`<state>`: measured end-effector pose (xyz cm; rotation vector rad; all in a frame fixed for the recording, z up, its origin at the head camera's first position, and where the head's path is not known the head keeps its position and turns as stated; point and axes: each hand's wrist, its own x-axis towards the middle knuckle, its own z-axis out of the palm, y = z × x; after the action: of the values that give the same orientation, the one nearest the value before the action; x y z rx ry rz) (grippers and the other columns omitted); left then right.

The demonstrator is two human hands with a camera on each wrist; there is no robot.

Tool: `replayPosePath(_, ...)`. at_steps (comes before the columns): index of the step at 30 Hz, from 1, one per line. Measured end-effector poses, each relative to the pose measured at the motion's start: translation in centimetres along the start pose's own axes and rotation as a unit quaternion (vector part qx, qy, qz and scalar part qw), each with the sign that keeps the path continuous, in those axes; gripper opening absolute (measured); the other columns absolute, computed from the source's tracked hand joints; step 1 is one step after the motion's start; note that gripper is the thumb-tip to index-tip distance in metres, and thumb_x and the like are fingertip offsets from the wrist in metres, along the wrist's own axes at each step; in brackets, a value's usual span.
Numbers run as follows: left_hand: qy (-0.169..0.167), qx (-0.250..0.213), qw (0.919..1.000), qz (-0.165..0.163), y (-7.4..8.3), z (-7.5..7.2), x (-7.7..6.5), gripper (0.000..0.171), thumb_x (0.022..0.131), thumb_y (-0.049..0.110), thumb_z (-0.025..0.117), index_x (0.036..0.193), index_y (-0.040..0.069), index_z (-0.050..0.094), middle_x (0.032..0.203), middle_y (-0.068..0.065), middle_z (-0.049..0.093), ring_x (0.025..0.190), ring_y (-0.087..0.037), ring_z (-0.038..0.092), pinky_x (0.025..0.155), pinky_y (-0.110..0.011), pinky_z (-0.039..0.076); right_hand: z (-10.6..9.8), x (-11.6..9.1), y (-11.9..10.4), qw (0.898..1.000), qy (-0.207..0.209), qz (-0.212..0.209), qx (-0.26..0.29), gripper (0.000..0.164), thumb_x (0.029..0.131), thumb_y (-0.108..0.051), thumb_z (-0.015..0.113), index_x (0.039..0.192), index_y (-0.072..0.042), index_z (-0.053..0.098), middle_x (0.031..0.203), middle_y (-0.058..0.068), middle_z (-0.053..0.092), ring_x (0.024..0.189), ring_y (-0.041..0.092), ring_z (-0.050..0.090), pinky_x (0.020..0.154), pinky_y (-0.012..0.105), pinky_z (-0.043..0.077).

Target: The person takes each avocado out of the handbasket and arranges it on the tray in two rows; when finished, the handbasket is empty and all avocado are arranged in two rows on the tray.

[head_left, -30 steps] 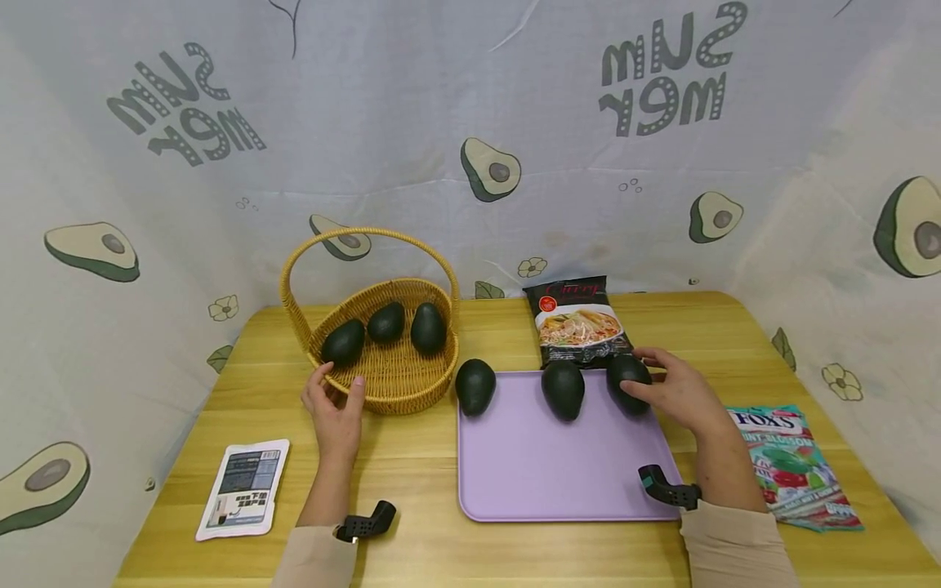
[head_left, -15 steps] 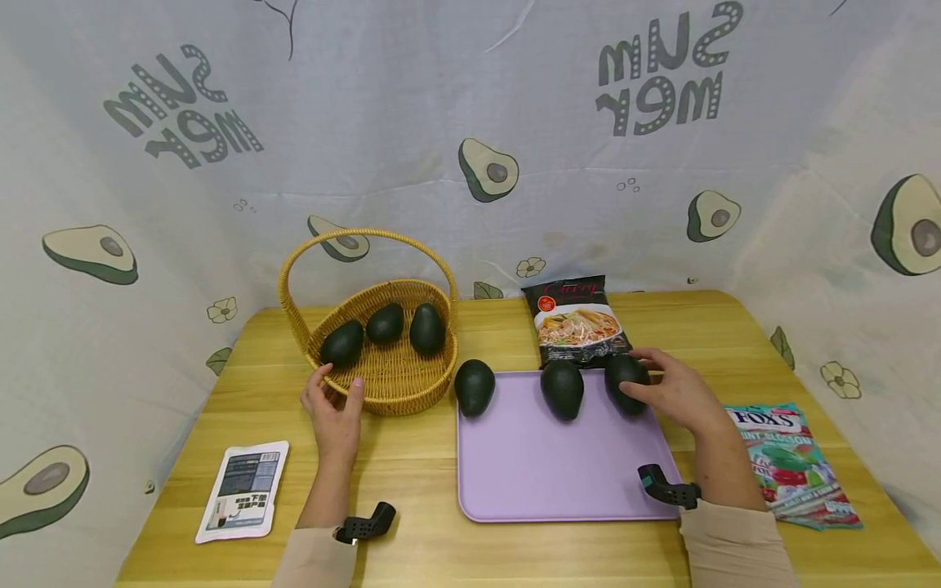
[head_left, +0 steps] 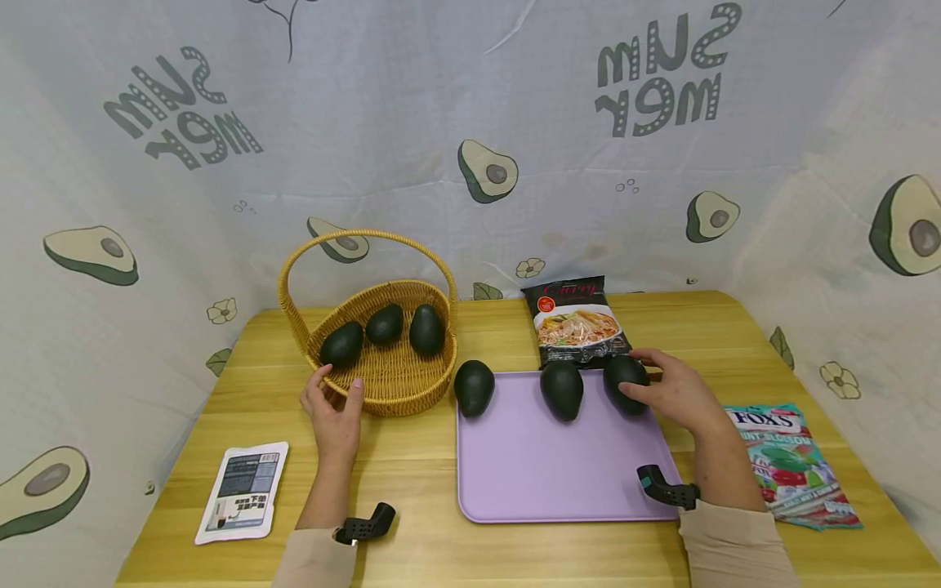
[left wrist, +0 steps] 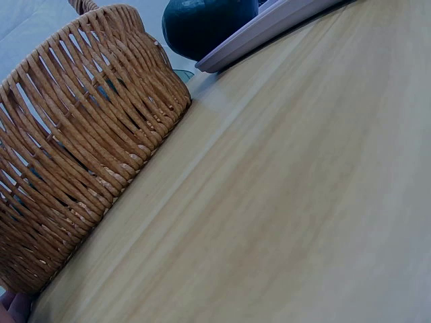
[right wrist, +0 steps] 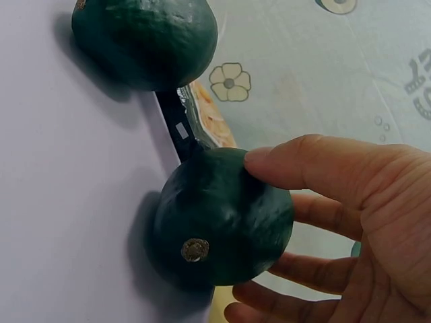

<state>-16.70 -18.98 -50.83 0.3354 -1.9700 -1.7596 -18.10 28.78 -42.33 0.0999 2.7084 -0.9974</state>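
My right hand [head_left: 680, 394] holds a dark green avocado [head_left: 625, 385] at the tray's far right corner, thumb on one side and fingers round the other. In the right wrist view that avocado [right wrist: 222, 222] shows its stem end. Two more avocados, a middle one [head_left: 562, 390] and a left one [head_left: 474, 388], lie along the far edge of the lilac tray [head_left: 559, 474]. At the near left side of the wicker basket [head_left: 403, 402] is my left hand [head_left: 334, 420], fingertips at its wall and thumb spread apart. Inside the basket lie three avocados [head_left: 341, 345].
Behind the tray leans a black noodle packet [head_left: 579, 322]. A candy bag [head_left: 794, 465] lies right of the right forearm, and a white pouch [head_left: 243, 492] left of the left arm. The basket's tall handle [head_left: 367, 232] arches up. Printed cloth [head_left: 412, 122] hangs behind the table.
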Motion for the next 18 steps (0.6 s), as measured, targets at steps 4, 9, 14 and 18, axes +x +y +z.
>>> replayPosePath(4,0.000,0.000,1.0000,0.000,-0.01,0.01,-0.05,0.055,0.099,0.017,0.065,0.146,0.008,0.039,0.147,-0.013,0.025,0.133,-0.034,0.045,0.103,-0.031,0.039,0.14,0.05,-0.16,1.000,0.000,0.002,-0.003,0.079,0.093,-0.043,0.072,0.153,-0.005,0.038,0.152,0.035,0.039,0.134,0.055,0.046,0.101,0.063,0.048)
replayPosePath(9,-0.001,-0.001,1.0000,-0.002,-0.04,0.02,-0.10,0.054,0.099,0.017,0.065,0.146,0.009,0.039,0.146,-0.012,0.025,0.133,-0.033,0.045,0.101,-0.026,0.038,0.25,0.12,-0.15,1.000,-0.002,0.003,-0.008,0.077,0.092,-0.043,0.072,0.152,-0.007,0.040,0.151,0.034,0.040,0.133,0.054,0.046,0.100,0.063,0.048)
replayPosePath(14,-0.001,-0.001,1.0000,-0.002,0.07,0.04,-0.10,0.054,0.100,0.018,0.065,0.146,0.010,0.040,0.147,-0.013,0.025,0.132,-0.034,0.045,0.101,-0.028,0.039,0.07,0.11,0.20,1.000,0.007,-0.011,-0.014,0.074,0.093,-0.040,0.073,0.150,-0.005,0.043,0.149,0.035,0.041,0.131,0.056,0.047,0.099,0.062,0.049)
replayPosePath(18,0.002,0.000,1.0000,-0.005,0.13,0.03,-0.01,0.054,0.099,0.018,0.065,0.146,0.009,0.040,0.146,-0.013,0.026,0.131,-0.032,0.045,0.101,-0.027,0.039,-0.01,0.21,0.28,1.000,0.005,-0.008,-0.012,0.076,0.093,-0.041,0.072,0.151,-0.004,0.042,0.151,0.036,0.040,0.132,0.056,0.046,0.100,0.062,0.049)
